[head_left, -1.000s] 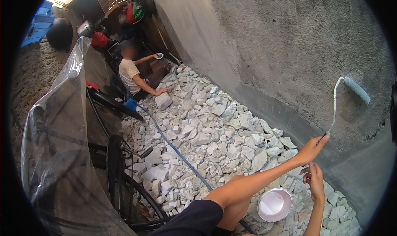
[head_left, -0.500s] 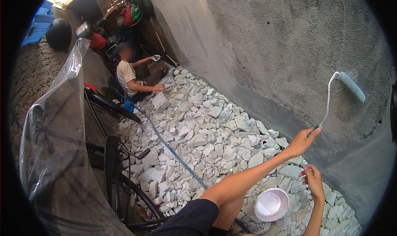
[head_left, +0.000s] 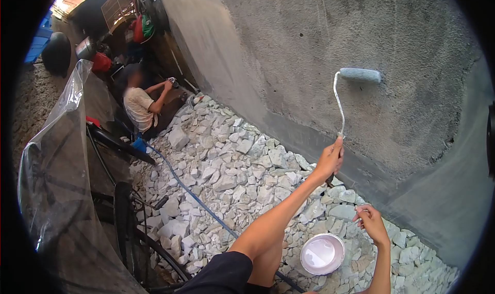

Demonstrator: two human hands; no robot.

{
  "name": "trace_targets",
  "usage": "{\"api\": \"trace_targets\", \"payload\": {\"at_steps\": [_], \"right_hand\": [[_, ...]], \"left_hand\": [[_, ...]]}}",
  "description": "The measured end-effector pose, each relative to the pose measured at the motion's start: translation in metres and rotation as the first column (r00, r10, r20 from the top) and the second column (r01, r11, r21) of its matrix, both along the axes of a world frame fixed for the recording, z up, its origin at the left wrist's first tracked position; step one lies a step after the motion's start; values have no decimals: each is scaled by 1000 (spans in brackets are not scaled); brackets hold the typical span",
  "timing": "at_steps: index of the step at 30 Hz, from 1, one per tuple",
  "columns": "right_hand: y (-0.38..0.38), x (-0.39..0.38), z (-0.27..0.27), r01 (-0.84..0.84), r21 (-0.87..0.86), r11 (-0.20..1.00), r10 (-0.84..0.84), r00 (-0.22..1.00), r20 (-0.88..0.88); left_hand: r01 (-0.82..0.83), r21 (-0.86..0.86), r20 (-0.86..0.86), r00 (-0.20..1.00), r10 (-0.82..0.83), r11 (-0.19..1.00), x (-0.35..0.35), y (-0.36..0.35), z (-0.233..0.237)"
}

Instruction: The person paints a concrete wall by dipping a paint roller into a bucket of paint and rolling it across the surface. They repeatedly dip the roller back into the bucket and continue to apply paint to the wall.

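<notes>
My left hand [head_left: 329, 159] is wrapped around the handle of a paint roller [head_left: 361, 75]. The roller's pale, wet-looking sleeve lies nearly level against the rough grey wall [head_left: 304, 41], and its bent white-coated wire frame [head_left: 338, 101] runs down to my grip. Lower right, my right hand [head_left: 372, 223] hangs over the stones, its fingers loosely curled and apart with nothing visible in them. Below and left of that hand, a round white bucket [head_left: 304, 262] with pale paint inside stands on the rubble.
Broken white stones [head_left: 227, 160] cover the ground, crossed by a blue hose [head_left: 198, 198]. At the left are a bicycle [head_left: 124, 216] and clear plastic sheeting [head_left: 51, 160]. Another person [head_left: 139, 106] sits near the far wall, both hands together around a small object. A blue crate [head_left: 38, 44] is at upper left.
The roller has swung left and turned from a steep slant to nearly level on the wall. My view has shifted right. The other person's hands have come together.
</notes>
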State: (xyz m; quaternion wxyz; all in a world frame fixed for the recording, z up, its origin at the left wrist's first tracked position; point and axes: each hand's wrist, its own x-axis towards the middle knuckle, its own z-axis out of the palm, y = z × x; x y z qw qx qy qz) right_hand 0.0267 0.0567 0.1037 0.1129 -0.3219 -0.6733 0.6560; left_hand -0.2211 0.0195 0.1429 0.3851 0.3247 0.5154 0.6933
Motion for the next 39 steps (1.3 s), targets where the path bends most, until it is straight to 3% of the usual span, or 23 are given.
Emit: {"api": "trace_targets", "payload": {"at_steps": [6,12,16,21,24,30,39], "right_hand": [[2,4,0,-9,23,1000,8,1000,6],[9,8,-9,-19,11,1000,18,1000,20],[10,8,-11,-18,40,999,16,1000,27],[6,6,-9,-43,30,999,43,999,15],[7,10,-18,-51,50,997,49,998,41],[7,20,-26,-92,65,994,88,994,60],[5,5,-24,-84,59,995,81,995,53]], "left_hand": [[52,-31,-58,997,-54,998,-1,5,-52],[30,-77,-9,999,-31,997,30,10,-103],[-42,-82,-10,999,41,996,30,13,-86],[-44,58,-40,998,46,997,-10,29,-12],[-34,59,-130,991,42,998,-38,26,13],[-60,-8,-172,983,57,998,-28,16,-34],[-41,-12,-187,982,38,999,-26,10,-37]]}}
